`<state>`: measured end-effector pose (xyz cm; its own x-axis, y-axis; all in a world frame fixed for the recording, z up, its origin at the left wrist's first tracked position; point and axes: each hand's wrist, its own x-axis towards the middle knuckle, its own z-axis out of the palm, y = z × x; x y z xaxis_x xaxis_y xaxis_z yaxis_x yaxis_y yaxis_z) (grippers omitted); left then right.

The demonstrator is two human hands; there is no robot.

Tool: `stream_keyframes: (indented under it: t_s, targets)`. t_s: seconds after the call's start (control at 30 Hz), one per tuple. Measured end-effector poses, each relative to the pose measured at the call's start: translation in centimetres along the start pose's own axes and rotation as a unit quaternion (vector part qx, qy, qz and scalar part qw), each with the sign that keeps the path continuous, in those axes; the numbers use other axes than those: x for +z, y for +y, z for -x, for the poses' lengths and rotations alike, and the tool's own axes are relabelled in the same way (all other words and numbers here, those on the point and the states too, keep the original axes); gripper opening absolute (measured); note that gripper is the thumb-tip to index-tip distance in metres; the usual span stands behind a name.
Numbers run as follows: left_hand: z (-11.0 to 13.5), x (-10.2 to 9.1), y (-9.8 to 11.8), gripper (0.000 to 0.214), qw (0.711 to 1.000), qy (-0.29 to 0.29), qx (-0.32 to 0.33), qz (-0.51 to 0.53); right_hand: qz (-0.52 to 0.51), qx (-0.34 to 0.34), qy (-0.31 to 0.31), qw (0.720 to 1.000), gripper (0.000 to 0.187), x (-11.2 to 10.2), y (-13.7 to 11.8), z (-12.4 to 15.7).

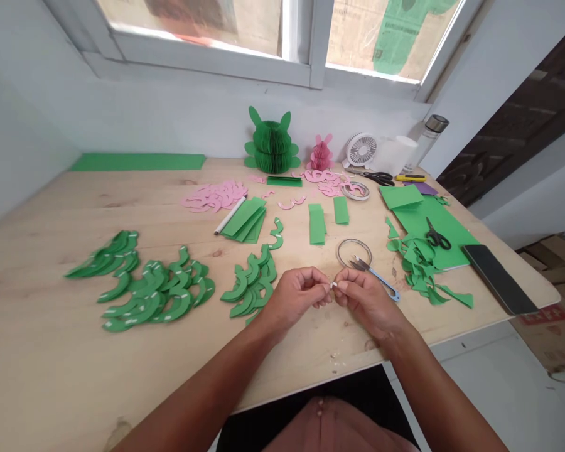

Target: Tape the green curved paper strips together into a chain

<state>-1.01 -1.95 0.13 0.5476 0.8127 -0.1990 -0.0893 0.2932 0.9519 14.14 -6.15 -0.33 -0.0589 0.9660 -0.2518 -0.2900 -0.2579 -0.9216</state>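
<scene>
Between left hand (302, 292) and right hand (365, 297), a white scrap (334, 285) barely shows.

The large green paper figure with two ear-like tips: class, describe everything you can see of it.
The large green paper figure with two ear-like tips stands upright at the back of the pale wooden table, before the white wall. Its body looks like folded paper, with dark, close pleats in two stacked, rounded sections. Rounded lobes stick out on both sides. It rests on the table; whether it touches the wall is unclear.
</scene>
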Motion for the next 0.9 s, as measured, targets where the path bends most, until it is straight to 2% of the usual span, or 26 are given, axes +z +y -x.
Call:
stream_keyframes:
  t_s: [0.3, 0.47, 0.73, 0.9]
  targets:
    - [-0.1, -0.1, 0.0, 0.011, 1.0, 0.018, -0.003, 0.004, -0.055, 0.014, -0.011, 0.998, 0.018, 0.0, -0.7, 0.2]
    - [-0.2, -0.1, -0.1, 0.014, 1.0, 0.007, 0.0, 0.01, -0.042, 0.003, 0.025, 0.999, 0.017, -0.1, -0.6, -0.1]
    - [-0.3, -0.3, 0.0, 0.015, 0.999, 0.018, 0.007, 0.045, -0.035, -0.042, 0.058, 0.997, 0.018, 0.0, -2.0, -1.7]
    - [-0.1, -0.2, 0.3, 0.015, 0.997, 0.027, 0.014, 0.067, -0.032, -0.061, 0.053, 0.996, 0.02, 0.2, -2.1, -3.1]
